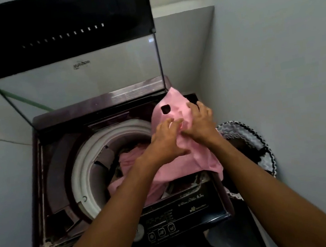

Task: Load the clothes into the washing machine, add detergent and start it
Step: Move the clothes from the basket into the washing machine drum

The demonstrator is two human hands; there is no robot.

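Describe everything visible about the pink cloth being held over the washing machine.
The pink cloth garment looks thin, soft and plain. A small dark opening shows near its raised top. The left hand and right hand both grip it, bunching its middle. It hangs over the right side of the open top-loading washing machine, its lower edge draping onto the rim, with more pink fabric in the white-ringed drum.

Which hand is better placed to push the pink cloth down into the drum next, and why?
Probably the left hand: it lies on the pink cloth on the side nearest the drum. The right hand holds the cloth over the washer's right edge.
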